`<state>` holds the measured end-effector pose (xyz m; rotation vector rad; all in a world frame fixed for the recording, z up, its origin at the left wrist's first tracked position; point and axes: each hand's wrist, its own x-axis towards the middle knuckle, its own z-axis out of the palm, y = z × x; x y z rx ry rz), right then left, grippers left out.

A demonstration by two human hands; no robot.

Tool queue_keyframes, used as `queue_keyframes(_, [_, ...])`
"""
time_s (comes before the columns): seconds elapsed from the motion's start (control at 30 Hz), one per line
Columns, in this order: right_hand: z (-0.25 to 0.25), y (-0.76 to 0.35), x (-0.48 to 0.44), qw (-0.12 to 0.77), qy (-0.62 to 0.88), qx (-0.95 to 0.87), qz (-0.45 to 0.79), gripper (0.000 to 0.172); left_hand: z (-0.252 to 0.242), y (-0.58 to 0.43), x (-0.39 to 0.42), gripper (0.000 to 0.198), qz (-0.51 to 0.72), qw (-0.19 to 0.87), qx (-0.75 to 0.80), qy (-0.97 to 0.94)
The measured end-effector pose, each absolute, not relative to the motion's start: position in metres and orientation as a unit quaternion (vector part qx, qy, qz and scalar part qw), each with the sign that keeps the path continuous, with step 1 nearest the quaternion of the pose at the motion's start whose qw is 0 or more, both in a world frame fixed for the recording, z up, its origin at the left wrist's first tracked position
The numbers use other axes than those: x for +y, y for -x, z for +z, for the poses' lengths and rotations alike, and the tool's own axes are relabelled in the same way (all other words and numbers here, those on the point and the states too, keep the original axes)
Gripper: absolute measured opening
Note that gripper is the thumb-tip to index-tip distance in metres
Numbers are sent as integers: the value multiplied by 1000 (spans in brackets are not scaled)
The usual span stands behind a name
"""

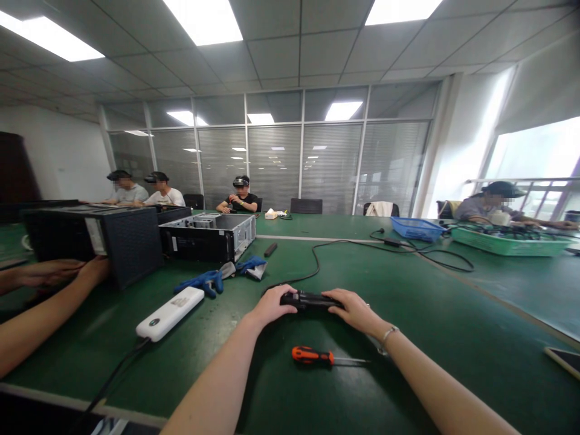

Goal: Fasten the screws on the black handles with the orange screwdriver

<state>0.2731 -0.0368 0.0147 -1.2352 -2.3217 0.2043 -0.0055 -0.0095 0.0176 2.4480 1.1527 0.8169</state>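
Both my hands hold a long black device [309, 299] that lies across the green table [408, 314] with a black cable running off behind it. My left hand [272, 306] is closed round its left end. At the other end, my right hand [353, 308] grips the device, a bracelet on the wrist. An orange-handled screwdriver [317, 356] lies on the table just in front of my arms, its shaft pointing right.
A white power bank [170, 313] with a cable lies at left, blue gloves [217, 278] behind it. Two computer cases [208, 237] stand at back left, where another person's arms [45, 290] reach. Blue basket [417, 228] and green tray [507, 244] stand right. A phone [564, 360] lies at the right edge. Several people sit around.
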Motion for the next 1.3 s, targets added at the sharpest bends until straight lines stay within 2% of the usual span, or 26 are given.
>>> queue_keyframes(0.1, [14,-275,-36,255,444,-855,78,40,14,7,-7,47,289,177,391,-856])
queue_keyframes(0.43, [11,-271,-35,248,494,-831,64,44,14,3,-3,56,257,145,397,-869])
queue_keyframes(0.67, [12,-267,-39,249,500,-828,52,40,15,3,-11,52,270,139,399,-865])
queue_keyframes(0.8, [22,-258,-54,281,491,-825,4,41,13,0,-14,46,280,127,409,-859])
queue_keyframes(0.87, [30,-250,-66,291,474,-831,19,42,13,-1,-14,46,283,125,408,-859])
queue_keyframes(0.93, [39,-240,-80,259,445,-853,93,45,13,-2,-14,46,289,129,403,-859])
queue_keyframes(1.03, [48,-226,-99,151,384,-891,188,49,11,-3,-14,46,307,141,401,-852])
queue_keyframes(1.13, [54,-217,-110,98,372,-905,183,30,8,-3,-12,43,329,156,400,-841])
queue_keyframes(1.2, [59,-215,-111,135,392,-897,152,19,6,-3,-11,39,341,168,397,-835])
queue_keyframes(1.3, [69,-217,-101,297,431,-845,107,18,4,-4,-10,35,351,183,399,-827])
